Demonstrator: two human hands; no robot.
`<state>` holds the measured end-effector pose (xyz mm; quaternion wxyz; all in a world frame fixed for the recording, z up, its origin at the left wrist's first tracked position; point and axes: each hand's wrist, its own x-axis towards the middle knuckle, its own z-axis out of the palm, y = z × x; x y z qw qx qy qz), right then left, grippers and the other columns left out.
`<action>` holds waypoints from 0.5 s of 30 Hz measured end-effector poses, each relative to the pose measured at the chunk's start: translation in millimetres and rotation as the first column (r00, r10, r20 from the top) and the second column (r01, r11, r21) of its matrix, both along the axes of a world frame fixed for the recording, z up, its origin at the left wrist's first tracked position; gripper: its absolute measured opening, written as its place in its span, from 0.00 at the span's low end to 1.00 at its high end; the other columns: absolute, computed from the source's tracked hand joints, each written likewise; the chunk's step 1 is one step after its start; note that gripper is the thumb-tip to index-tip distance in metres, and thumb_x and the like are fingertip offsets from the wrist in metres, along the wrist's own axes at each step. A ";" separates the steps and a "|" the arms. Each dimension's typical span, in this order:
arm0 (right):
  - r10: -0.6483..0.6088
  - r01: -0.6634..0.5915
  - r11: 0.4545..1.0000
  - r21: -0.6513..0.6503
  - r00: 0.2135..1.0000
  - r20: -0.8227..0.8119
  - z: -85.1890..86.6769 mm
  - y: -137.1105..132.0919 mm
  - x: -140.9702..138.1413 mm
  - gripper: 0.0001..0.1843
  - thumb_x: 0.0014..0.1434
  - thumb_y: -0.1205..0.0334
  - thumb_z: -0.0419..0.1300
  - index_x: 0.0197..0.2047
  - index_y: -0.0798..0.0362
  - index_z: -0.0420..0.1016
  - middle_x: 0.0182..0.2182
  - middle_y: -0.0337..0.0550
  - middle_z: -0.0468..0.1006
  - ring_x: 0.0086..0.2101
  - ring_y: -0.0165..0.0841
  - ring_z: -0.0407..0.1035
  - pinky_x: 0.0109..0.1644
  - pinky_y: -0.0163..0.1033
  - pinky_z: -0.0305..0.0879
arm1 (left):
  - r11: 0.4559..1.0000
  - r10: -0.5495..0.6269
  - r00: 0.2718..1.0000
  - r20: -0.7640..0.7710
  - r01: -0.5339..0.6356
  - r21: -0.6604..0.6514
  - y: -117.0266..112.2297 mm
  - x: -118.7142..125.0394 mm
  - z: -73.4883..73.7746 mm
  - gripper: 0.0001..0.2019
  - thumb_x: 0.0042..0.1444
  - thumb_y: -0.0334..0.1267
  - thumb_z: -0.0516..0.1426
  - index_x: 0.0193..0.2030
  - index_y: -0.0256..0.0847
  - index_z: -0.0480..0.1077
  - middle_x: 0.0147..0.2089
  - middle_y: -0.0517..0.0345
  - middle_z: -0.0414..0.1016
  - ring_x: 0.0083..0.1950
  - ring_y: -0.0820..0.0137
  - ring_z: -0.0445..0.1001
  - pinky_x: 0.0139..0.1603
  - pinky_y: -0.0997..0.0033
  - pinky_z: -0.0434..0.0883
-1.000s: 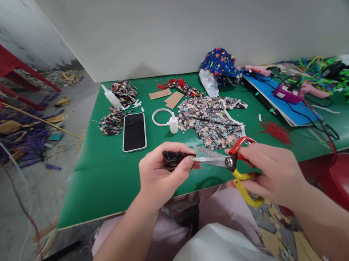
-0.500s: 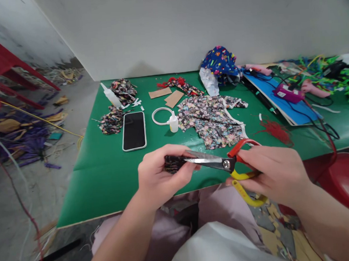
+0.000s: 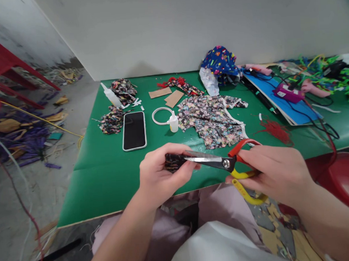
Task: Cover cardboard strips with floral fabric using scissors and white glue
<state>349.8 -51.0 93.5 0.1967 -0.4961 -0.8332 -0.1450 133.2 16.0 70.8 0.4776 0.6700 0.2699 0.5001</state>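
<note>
My left hand [image 3: 162,176] pinches a small folded bundle of dark patterned fabric [image 3: 173,163] between thumb and fingers, above the table's front edge. My right hand [image 3: 276,171] grips scissors [image 3: 226,163] with red and yellow handles. Their blades point left and reach the bundle at my left fingertips; whether fabric lies between the blades is hidden. Beyond my hands a floral cloth piece [image 3: 211,120] lies spread out. Left of it are a small white dropper bottle [image 3: 173,122], a white ring [image 3: 157,115] and a phone [image 3: 133,131].
On the green table [image 3: 101,194] lie cardboard pieces [image 3: 159,93], gathered floral fabric [image 3: 110,121], a larger white bottle [image 3: 111,95] and red threads [image 3: 275,131]. A blue patterned cloth bundle [image 3: 220,62] rests by the wall. Corded glue guns [image 3: 289,94] lie on a blue board [image 3: 259,88] at right.
Almost nothing differs. Both hands stay in place with the scissors at the fabric bundle, apart from a very slight shift.
</note>
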 end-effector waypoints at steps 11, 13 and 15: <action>-0.202 0.162 0.978 -0.134 0.905 -0.376 3.0 -4.0 3.3 0.18 0.49 0.43 0.56 0.31 0.51 0.67 0.17 0.35 0.66 0.17 0.25 0.58 0.20 0.32 0.52 | 0.986 0.078 0.975 0.207 -0.045 -0.158 -3.8 7.2 1.7 0.02 0.49 0.31 0.58 0.31 0.39 0.69 0.24 0.61 0.74 0.23 0.73 0.74 0.22 0.77 0.73; -0.237 0.178 0.968 -0.175 0.876 -0.420 0.1 -2.5 4.3 0.25 0.47 0.37 0.54 0.34 0.51 0.66 0.19 0.36 0.66 0.18 0.26 0.59 0.20 0.33 0.53 | 0.989 0.071 0.966 0.247 -0.036 -0.143 -2.9 8.9 0.7 0.02 0.49 0.31 0.59 0.31 0.40 0.69 0.23 0.62 0.73 0.23 0.74 0.73 0.21 0.78 0.72; -0.282 0.206 0.951 -0.232 0.884 -0.372 -6.5 0.6 6.0 0.29 0.45 0.35 0.53 0.37 0.53 0.65 0.21 0.37 0.67 0.18 0.27 0.60 0.20 0.33 0.55 | 0.990 0.064 0.957 0.282 -0.024 -0.141 -0.4 10.1 -0.8 0.06 0.48 0.30 0.59 0.34 0.41 0.69 0.24 0.63 0.73 0.23 0.74 0.73 0.22 0.78 0.72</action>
